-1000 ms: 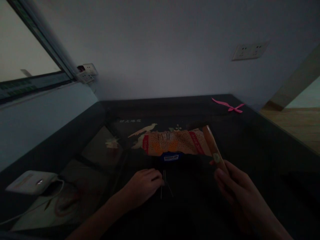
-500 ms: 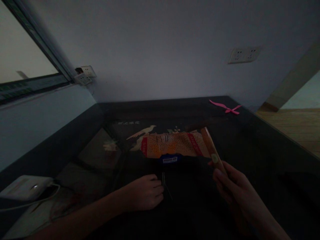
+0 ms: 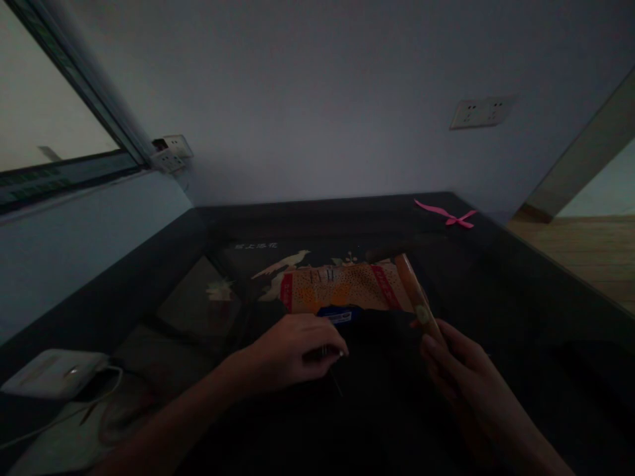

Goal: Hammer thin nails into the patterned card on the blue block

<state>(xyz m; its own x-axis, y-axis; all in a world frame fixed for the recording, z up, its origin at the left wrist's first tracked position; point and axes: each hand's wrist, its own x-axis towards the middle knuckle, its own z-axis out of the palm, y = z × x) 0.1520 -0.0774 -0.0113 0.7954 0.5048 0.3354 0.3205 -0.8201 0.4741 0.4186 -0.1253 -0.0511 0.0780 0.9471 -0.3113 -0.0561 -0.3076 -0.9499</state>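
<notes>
My left hand [image 3: 305, 349] is over the dark tabletop, thumb and index finger pinched. A tiny pale speck shows at their tips, too small to name. Just below the fingers lies a thin, needle-like line [image 3: 337, 385]. In my right hand [image 3: 464, 363] is a long brown stick-like piece with a pale oval label [image 3: 417, 297], tilted away from me. Its upper end meets the right edge of a flat patterned packet [image 3: 354, 285] with dark dots and red bands. A blue label [image 3: 342, 315] sits at the packet's near edge, partly behind my left hand.
A pink ribbon bow [image 3: 459, 220] lies at the back right of the black table [image 3: 317, 215]. To the left is a white box-shaped device [image 3: 52, 373] with a cable [image 3: 116, 383]. Wall sockets [image 3: 481, 112] and a window [image 3: 49, 92] are beyond.
My left hand has moved up and to the right, from a loosely curled fist beside the thin pale lines to a pinch above them. My right hand stays almost where it was.
</notes>
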